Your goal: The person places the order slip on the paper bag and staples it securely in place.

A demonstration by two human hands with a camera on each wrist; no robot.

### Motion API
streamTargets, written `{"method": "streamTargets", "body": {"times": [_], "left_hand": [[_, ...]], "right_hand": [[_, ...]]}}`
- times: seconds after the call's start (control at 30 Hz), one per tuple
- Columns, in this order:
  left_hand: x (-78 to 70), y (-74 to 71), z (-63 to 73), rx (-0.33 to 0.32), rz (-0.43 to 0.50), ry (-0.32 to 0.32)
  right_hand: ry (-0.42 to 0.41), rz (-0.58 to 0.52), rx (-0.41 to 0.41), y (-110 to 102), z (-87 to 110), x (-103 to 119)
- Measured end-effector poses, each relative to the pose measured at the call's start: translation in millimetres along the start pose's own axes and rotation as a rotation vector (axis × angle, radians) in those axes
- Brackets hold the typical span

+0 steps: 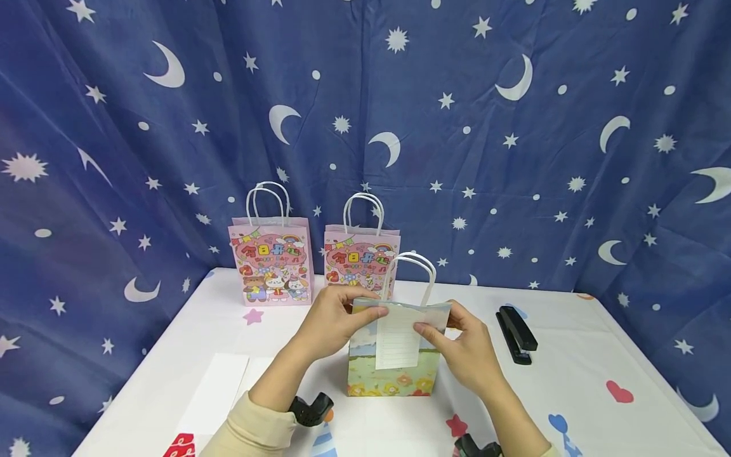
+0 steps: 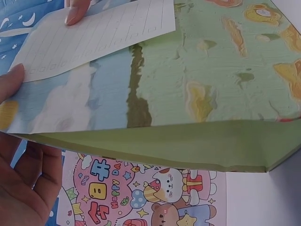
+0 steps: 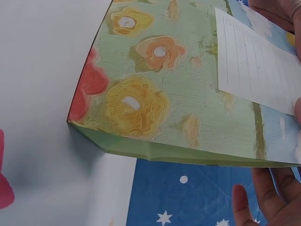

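L of stapler point(image 1: 516, 335): flower bag point(image 1: 390, 379), standing on tbl point(image 1: 571, 381), note point(image 1: 396, 346) flat vs. its front.
L hand point(image 1: 331, 322): pinching bag's top, L side, thumb on note edge.
R hand point(image 1: 467, 352): pinching top, R side, thumb on note.
Pink bags point(image 1: 271, 261): 2, back L of stapler.
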State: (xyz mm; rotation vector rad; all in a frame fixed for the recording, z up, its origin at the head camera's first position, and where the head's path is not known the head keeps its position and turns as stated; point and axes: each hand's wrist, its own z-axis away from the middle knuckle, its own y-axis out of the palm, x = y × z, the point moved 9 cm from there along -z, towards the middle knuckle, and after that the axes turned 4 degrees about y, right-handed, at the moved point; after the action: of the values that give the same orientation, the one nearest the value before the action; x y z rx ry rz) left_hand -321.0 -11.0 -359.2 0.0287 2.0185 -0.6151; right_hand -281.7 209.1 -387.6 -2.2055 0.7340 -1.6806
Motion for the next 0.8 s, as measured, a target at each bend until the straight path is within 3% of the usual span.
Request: {"method": "streamTargets", "body": {"times": [0.37,0.6,0.7,0.8], "left_hand": [[-0.3,-1.5,-0.5,-0.005,0.005,0.015],[0.7,-1.8,-0.6,-0.013,-0.009,0.007],[1.6,-1.5,-1.2,-0.012,-0.011,0.002],[2.4,-1.4,-1.4,-0.013,-0.009,-0.001]], "right_hand": [[-0.073,0.004,0.031,-6.8,-2.5,6.2],[-0.136,0.015,0.038,-34.8,-8.1,1.6],[-0.099,0.045,-0.020,-56.4,-11.8,-8.0],[-0.007,0.119,-0.087,-77.3,-15.9,-25.1]]}}
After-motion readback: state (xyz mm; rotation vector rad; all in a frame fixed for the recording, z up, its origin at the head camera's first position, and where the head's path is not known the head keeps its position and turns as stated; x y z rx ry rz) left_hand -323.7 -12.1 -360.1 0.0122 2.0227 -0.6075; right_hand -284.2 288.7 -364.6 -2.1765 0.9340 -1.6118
